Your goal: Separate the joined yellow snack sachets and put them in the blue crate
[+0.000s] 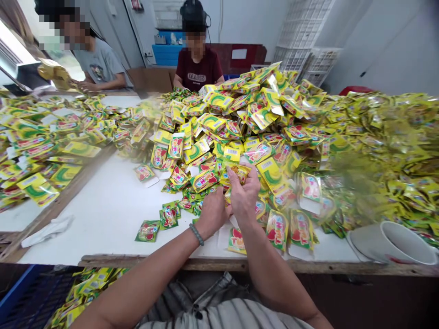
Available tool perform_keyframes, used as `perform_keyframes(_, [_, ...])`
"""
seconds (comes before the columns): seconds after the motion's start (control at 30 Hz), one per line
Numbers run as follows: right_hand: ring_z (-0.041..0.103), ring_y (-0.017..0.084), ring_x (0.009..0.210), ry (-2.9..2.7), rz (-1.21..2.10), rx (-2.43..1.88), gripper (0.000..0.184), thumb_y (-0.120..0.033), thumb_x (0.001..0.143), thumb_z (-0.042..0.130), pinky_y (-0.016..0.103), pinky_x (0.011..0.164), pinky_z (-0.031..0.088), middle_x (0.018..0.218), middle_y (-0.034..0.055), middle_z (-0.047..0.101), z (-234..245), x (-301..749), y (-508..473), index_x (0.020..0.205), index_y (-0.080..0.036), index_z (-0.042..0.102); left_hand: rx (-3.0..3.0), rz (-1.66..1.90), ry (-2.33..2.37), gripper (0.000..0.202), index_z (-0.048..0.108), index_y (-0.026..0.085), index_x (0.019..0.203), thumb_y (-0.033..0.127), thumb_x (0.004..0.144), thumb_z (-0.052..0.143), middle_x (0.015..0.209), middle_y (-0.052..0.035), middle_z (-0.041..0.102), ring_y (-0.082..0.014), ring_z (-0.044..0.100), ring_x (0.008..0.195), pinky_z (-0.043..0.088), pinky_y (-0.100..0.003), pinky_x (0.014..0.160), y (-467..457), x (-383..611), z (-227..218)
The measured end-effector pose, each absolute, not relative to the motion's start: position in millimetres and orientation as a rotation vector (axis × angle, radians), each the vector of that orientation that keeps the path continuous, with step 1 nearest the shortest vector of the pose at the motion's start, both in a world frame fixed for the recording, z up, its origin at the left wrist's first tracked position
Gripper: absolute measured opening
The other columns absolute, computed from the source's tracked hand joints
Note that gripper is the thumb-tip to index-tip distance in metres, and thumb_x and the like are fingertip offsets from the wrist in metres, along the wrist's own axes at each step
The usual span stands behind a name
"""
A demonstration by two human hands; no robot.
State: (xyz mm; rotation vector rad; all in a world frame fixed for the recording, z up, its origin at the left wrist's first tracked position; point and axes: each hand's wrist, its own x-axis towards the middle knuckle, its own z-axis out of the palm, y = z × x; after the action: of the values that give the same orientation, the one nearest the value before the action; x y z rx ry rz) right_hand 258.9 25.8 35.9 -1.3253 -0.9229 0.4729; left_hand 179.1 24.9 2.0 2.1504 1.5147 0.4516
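A huge heap of small yellow and green candy packets [260,119] covers the white table [106,214]. My right hand [244,194] is closed round a yellow packet [236,172] held up at the near edge of the heap. Just left of it, my left hand [212,212] is curled with its fingers pressed against the right hand; what it grips is hidden. A grey bead bracelet [196,234] sits on my left wrist. Loose green packets [148,230] lie in front of my left hand.
A white cup [394,242] lies on its side at the table's near right edge. Two people sit at the far side, one in a maroon shirt [200,71], one in grey [103,64]. A blue crate [24,297] with packets stands below left. White crates [302,41] are stacked behind.
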Motion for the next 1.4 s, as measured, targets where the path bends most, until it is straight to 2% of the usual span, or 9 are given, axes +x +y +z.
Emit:
perform_keyframes(0.23, [0.06, 0.016, 0.082, -0.884, 0.463, -1.241, 0.033, -0.043, 0.084, 0.056, 0.029, 0.078, 0.051, 0.095, 0.0044, 0.061, 34, 266, 28, 0.108, -0.021, 0.049, 1.966, 0.842, 1.522, 0.019, 0.066, 0.021, 0.094, 0.032, 0.079, 0.061, 0.066, 0.0012, 0.058, -0.0153, 0.053, 0.06, 0.04, -0.026, 0.057, 32, 98, 15])
perform_keyframes(0.33, [0.06, 0.015, 0.081, -0.914, 0.543, -1.18, 0.028, -0.042, 0.085, 0.055, 0.028, 0.076, 0.051, 0.092, 0.0026, 0.061, 33, 265, 28, 0.104, -0.022, 0.05, 2.175, 1.099, 1.609, 0.024, 0.065, 0.022, 0.104, 0.025, 0.082, 0.056, 0.077, -0.0017, 0.06, -0.0179, 0.056, 0.073, 0.046, -0.03, 0.072, 17, 46, 20])
perform_keyframes(0.53, [0.061, 0.018, 0.084, -1.133, 0.723, -1.208, 0.022, -0.037, 0.08, 0.061, 0.032, 0.081, 0.049, 0.089, 0.0024, 0.065, 25, 252, 27, 0.094, -0.021, 0.057, 2.356, 0.583, 1.512, 0.058, 0.053, 0.02, 0.126, 0.01, 0.069, 0.051, 0.121, -0.0093, 0.059, -0.0266, 0.05, 0.113, 0.043, -0.042, 0.097, -14, 9, 1])
perform_keyframes(0.73, [0.063, 0.022, 0.081, -1.331, 0.839, -1.399, 0.023, -0.036, 0.077, 0.061, 0.034, 0.076, 0.049, 0.088, 0.0046, 0.069, 17, 240, 28, 0.094, -0.02, 0.06, 2.38, 0.454, 1.505, 0.074, 0.042, 0.015, 0.137, 0.034, 0.07, 0.067, 0.135, -0.0146, 0.051, -0.0329, 0.039, 0.125, 0.036, -0.047, 0.102, -6, 35, 11])
perform_keyframes(0.83, [0.063, 0.023, 0.087, -1.378, 0.856, -1.393, 0.025, -0.035, 0.077, 0.063, 0.034, 0.079, 0.049, 0.092, 0.0058, 0.069, 13, 241, 30, 0.096, -0.019, 0.061, 2.51, 0.264, 1.45, 0.059, 0.056, 0.015, 0.123, 0.033, 0.069, 0.07, 0.119, -0.0159, 0.061, -0.0357, 0.043, 0.118, 0.038, -0.049, 0.093, 2, 50, 14])
perform_keyframes(1.03, [0.061, 0.017, 0.082, -1.54, 1.257, -1.037, 0.023, -0.035, 0.077, 0.066, 0.027, 0.073, 0.048, 0.087, 0.0002, 0.066, 11, 246, 28, 0.095, -0.02, 0.061, 2.218, 0.297, 1.421, 0.019, 0.07, 0.019, 0.089, 0.024, 0.07, 0.067, 0.082, -0.0074, 0.066, -0.0263, 0.057, 0.087, 0.044, -0.035, 0.074, 18, 33, 27])
perform_keyframes(1.2, [0.056, 0.014, 0.069, -1.608, 1.339, -1.06, 0.015, -0.031, 0.077, 0.065, 0.026, 0.066, 0.045, 0.072, -0.0022, 0.06, 14, 231, 22, 0.083, -0.019, 0.061, 1.356, 0.865, 1.353, 0.045, 0.064, 0.019, 0.103, 0.031, 0.062, 0.078, 0.08, -0.0008, 0.067, -0.0148, 0.061, 0.063, 0.046, -0.027, 0.063, 27, 20, 37])
perform_keyframes(1.3, [0.061, 0.017, 0.077, -1.251, 1.362, -1.017, 0.026, -0.034, 0.075, 0.068, 0.031, 0.074, 0.049, 0.084, 0.0002, 0.065, 9, 225, 24, 0.094, -0.02, 0.059, 0.774, 1.26, 1.16, 0.062, 0.054, 0.021, 0.107, 0.031, 0.055, 0.084, 0.081, 0.0007, 0.069, -0.0139, 0.065, 0.068, 0.051, -0.027, 0.068, 21, 33, 24])
perform_keyframes(1.4, [0.063, 0.019, 0.079, -1.093, 1.375, -1.006, 0.034, -0.038, 0.073, 0.069, 0.033, 0.076, 0.051, 0.09, 0.0029, 0.067, 0, 220, 26, 0.101, -0.021, 0.057, 0.534, 1.268, 1.034, 0.06, 0.052, 0.019, 0.102, 0.027, 0.053, 0.086, 0.088, -0.0027, 0.071, -0.0158, 0.067, 0.077, 0.053, -0.03, 0.075, 7, 53, 4])
